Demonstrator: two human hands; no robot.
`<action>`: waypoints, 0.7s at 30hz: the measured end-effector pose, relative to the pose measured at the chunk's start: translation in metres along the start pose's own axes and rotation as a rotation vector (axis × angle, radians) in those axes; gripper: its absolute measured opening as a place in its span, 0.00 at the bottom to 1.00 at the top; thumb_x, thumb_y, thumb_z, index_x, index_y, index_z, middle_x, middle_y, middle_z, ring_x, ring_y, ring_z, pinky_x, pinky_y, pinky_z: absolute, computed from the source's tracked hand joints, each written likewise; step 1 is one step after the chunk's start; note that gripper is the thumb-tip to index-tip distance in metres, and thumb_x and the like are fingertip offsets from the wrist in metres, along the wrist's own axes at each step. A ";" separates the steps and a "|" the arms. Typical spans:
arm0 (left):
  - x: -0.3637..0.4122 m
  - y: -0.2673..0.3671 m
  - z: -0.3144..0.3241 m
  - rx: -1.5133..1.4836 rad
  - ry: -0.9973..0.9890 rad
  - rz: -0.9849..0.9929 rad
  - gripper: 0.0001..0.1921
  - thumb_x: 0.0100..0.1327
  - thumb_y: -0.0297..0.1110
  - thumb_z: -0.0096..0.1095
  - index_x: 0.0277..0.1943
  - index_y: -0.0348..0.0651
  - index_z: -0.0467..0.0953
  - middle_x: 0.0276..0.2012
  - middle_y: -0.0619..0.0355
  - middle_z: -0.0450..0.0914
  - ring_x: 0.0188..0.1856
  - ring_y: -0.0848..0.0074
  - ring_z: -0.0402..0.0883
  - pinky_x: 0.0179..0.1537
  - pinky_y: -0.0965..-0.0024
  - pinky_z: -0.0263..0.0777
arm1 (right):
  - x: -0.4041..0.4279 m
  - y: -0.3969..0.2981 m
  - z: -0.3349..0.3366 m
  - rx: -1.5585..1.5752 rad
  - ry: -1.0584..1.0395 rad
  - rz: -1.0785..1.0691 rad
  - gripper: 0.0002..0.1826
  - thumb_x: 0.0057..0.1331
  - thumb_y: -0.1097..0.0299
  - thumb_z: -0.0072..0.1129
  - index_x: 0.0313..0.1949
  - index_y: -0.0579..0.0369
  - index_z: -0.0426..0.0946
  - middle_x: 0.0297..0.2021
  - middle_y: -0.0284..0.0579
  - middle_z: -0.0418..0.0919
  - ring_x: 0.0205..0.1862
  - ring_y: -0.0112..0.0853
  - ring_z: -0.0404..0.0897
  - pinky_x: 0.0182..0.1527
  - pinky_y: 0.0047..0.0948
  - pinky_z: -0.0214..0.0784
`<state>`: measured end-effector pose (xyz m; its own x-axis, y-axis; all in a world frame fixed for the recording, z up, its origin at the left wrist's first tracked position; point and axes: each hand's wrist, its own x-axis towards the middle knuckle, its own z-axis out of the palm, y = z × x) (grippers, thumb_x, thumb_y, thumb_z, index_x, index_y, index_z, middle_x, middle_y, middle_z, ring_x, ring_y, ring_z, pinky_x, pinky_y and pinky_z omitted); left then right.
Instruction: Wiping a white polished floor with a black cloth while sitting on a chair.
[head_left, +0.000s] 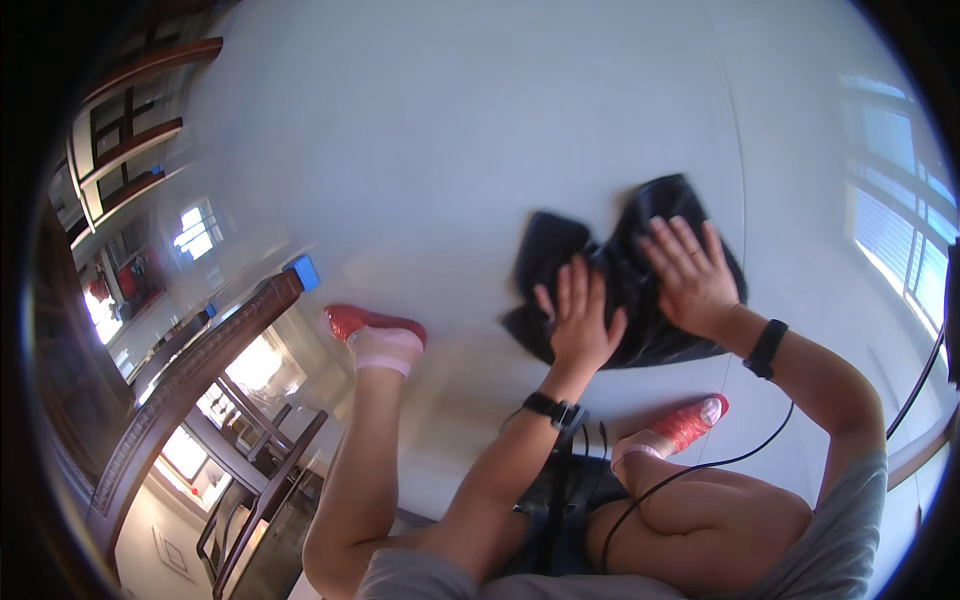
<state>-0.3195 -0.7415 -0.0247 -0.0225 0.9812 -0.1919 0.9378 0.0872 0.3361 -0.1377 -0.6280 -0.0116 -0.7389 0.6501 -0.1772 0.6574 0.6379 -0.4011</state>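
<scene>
A black, slightly shiny garment or piece of fabric (626, 300) lies bunched on the pale, glossy floor in front of me; its exact kind cannot be told. Flat on its left part rests my left hand (583, 311), fingers spread. My right hand (694, 277) presses on its right part, palm down with the fingers apart. A dark band circles each wrist. Neither hand closes on the fabric, and the cloth under the palms is hidden.
My red shoes (379, 322) stand on either side of the fabric. A carved dark wooden furniture leg (202, 382) with a blue cap rises at left, near more wooden furniture (131, 154). A black cable (697, 466) crosses my right leg.
</scene>
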 end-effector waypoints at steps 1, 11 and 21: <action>-0.018 -0.007 0.005 0.025 0.021 -0.072 0.37 0.58 0.46 0.56 0.65 0.31 0.59 0.70 0.37 0.49 0.72 0.45 0.45 0.67 0.37 0.28 | 0.005 -0.008 0.004 0.006 -0.022 -0.077 0.40 0.54 0.58 0.56 0.68 0.47 0.58 0.70 0.44 0.53 0.72 0.40 0.51 0.70 0.53 0.38; -0.006 -0.074 -0.028 0.096 0.159 -0.671 0.44 0.60 0.47 0.51 0.71 0.32 0.41 0.72 0.38 0.40 0.73 0.47 0.39 0.67 0.39 0.34 | 0.125 -0.058 0.017 0.045 -0.141 -0.528 0.37 0.63 0.48 0.46 0.70 0.46 0.53 0.72 0.38 0.47 0.74 0.33 0.44 0.72 0.48 0.27; 0.140 -0.085 -0.057 0.218 0.286 -0.465 0.40 0.65 0.49 0.47 0.71 0.34 0.42 0.72 0.40 0.42 0.74 0.51 0.41 0.66 0.37 0.37 | 0.172 0.006 -0.015 -0.124 0.386 -0.065 0.32 0.61 0.54 0.50 0.65 0.40 0.62 0.68 0.35 0.58 0.70 0.32 0.55 0.70 0.44 0.41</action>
<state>-0.4222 -0.6016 -0.0277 -0.5127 0.8585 -0.0068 0.8560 0.5118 0.0735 -0.2584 -0.5065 -0.0308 -0.6849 0.6993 0.2047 0.6417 0.7120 -0.2852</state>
